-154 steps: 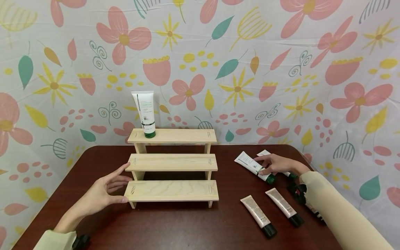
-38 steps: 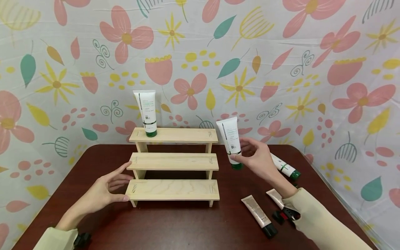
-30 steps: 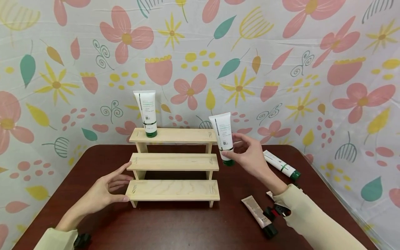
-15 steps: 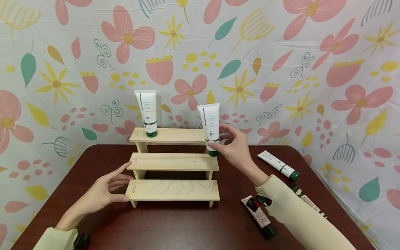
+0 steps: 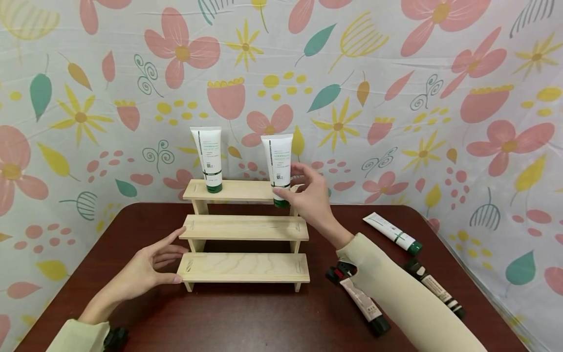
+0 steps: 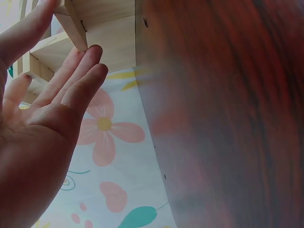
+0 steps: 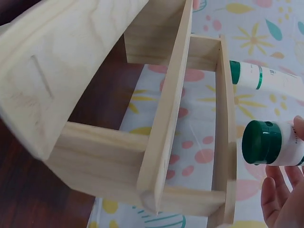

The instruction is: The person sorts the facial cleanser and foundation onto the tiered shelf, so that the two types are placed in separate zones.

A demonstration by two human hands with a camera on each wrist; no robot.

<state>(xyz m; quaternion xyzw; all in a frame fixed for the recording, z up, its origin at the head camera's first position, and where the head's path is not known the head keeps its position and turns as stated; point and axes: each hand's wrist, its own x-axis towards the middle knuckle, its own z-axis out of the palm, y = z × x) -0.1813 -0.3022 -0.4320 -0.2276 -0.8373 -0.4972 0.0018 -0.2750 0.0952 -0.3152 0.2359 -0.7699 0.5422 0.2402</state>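
My right hand [image 5: 311, 198] grips a white squeeze tube [image 5: 278, 159] near its green cap, holding it upright, cap down, by the right part of the wooden three-tier display rack's [image 5: 244, 266] top shelf. The right wrist view shows a gap between the green cap [image 7: 261, 142] and the shelf edge. A matching white tube [image 5: 208, 156] stands cap-down at the left of the top shelf. My left hand [image 5: 142, 269] touches the rack's left side, thumb at the bottom shelf and index fingertip at the middle one. In the left wrist view its fingers [image 6: 85, 90] are nearly straight.
On the dark red table [image 5: 246, 322], a white tube with a green cap [image 5: 391, 232] lies at the far right. Nearer lie a pink tube with a black cap [image 5: 365, 303], partly under the right wrist strap, and a dark-ended tube [image 5: 433, 288]. A floral cloth [image 5: 352, 98] hangs behind.
The right hand has picked up a white tube from the table, turned it upright, and carried it left and up to the top shelf. The left hand has stayed at the rack.
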